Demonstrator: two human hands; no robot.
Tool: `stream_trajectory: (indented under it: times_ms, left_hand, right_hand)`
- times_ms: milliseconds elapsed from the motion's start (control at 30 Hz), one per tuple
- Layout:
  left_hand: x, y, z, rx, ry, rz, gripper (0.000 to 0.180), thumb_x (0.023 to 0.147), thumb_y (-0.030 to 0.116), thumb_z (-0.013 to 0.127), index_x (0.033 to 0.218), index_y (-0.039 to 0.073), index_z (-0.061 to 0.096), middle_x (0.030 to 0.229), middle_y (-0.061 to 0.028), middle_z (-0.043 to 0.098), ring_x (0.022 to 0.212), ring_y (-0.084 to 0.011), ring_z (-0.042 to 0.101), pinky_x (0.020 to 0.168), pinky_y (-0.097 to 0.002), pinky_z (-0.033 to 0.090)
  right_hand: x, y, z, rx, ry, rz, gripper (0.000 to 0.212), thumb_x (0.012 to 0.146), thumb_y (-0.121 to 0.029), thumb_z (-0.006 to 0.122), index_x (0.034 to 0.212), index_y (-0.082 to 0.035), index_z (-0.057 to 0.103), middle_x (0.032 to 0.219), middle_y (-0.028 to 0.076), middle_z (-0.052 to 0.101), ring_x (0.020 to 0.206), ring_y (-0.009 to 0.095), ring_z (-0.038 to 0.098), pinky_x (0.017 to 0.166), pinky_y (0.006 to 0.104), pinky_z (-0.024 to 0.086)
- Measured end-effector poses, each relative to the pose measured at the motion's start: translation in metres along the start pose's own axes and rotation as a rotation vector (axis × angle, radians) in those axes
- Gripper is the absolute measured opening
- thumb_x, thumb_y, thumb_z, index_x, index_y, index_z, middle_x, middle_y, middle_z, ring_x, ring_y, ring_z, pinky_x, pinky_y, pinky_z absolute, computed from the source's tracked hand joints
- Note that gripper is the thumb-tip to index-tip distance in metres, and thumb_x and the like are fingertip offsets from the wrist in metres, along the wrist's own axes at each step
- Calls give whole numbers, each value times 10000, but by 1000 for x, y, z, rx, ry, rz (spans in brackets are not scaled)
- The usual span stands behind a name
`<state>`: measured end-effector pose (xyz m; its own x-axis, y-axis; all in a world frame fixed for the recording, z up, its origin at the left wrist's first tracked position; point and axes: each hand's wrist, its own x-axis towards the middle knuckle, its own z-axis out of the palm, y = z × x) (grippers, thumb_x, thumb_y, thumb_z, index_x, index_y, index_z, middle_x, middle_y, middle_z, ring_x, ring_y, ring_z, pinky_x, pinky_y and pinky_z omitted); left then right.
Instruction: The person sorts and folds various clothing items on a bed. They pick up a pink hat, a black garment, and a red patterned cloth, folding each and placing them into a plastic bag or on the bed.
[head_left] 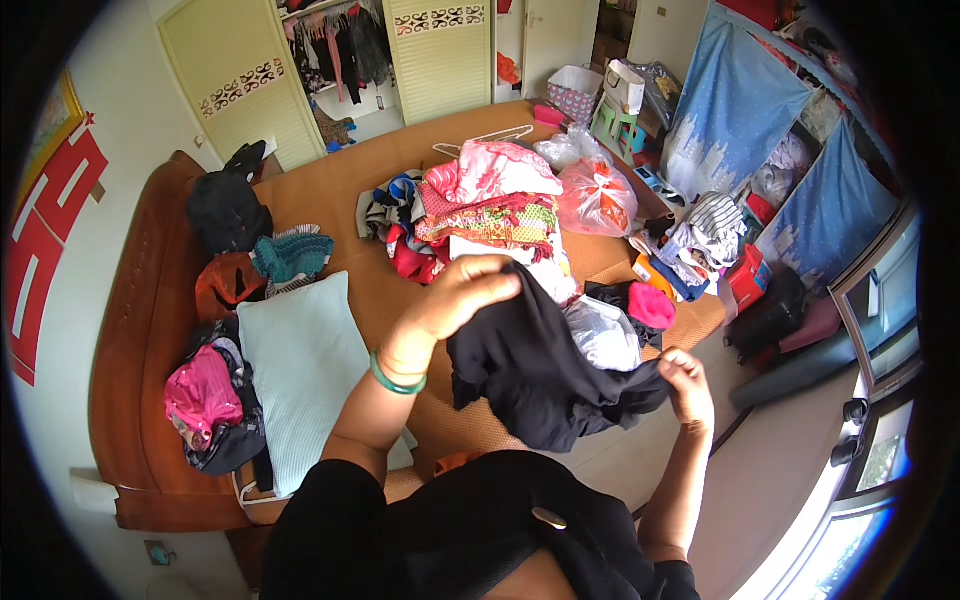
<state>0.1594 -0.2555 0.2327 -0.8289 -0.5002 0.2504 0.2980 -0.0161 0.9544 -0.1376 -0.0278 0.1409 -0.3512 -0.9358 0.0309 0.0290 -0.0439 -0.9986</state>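
A black garment (pixel 545 370) hangs stretched between my two hands, in front of my body and over the edge of the bed. My left hand (pixel 462 295), with a green bangle at the wrist, pinches its upper left corner. Lower and to the right, my right hand (pixel 688 385) grips the other end. The cloth sags in the middle, and its exact kind cannot be made out. Just beyond it lies a heap of folded pink and patterned fabrics (pixel 500 200). A white plastic bag (pixel 603 335) and a bright pink item (pixel 652 305) show behind the cloth.
A pale blue pillow (pixel 305 370) lies on the brown bed (pixel 345 250) at left, beside a pink bundle (pixel 205 395) and a black bag (pixel 228 210). Tied plastic bags (pixel 597 195) and a striped clothes pile (pixel 705 235) sit at right. A white hanger (pixel 485 140) lies behind.
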Motion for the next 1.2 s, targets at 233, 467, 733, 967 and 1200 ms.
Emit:
stream_trajectory:
  times_ms: [233,467,733,967,1200]
  left_hand:
    - [5,-55,39,356,-415,-20,189,873,179,587,898,-7,599,693,-22,533,690,-45,467,605,-247,407]
    - [-17,-106,18,100,-392,-258,152,893,146,561,913,3,611,803,49,561,784,-24,468,702,-214,407]
    - [-7,-118,31,-243,-181,-497,150,892,152,564,928,19,625,850,30,612,790,-40,549,713,-201,449]
    - [6,-167,114,-72,-383,-266,121,893,58,512,918,-4,613,762,58,541,707,-22,459,646,-177,392]
    - [32,-182,189,120,-738,-223,221,847,184,646,935,-13,601,681,-10,562,627,-53,481,560,-211,404]
  right_hand:
    - [-3,0,99,107,-326,54,325,860,-180,631,1126,-4,570,934,23,631,899,123,570,845,270,435]
    - [-21,39,115,223,-336,396,262,922,-202,549,1076,-3,622,972,2,617,919,73,524,828,234,422]
    - [-43,51,134,705,122,528,273,922,-248,537,1079,-31,587,933,42,644,770,109,611,706,247,500]
    - [-85,-10,84,986,575,76,251,876,-244,596,1008,-32,592,933,68,637,829,156,611,760,298,504]
    - [-150,-64,-17,1023,589,-634,344,925,-348,484,1070,-55,590,1018,105,634,938,228,606,854,395,487]
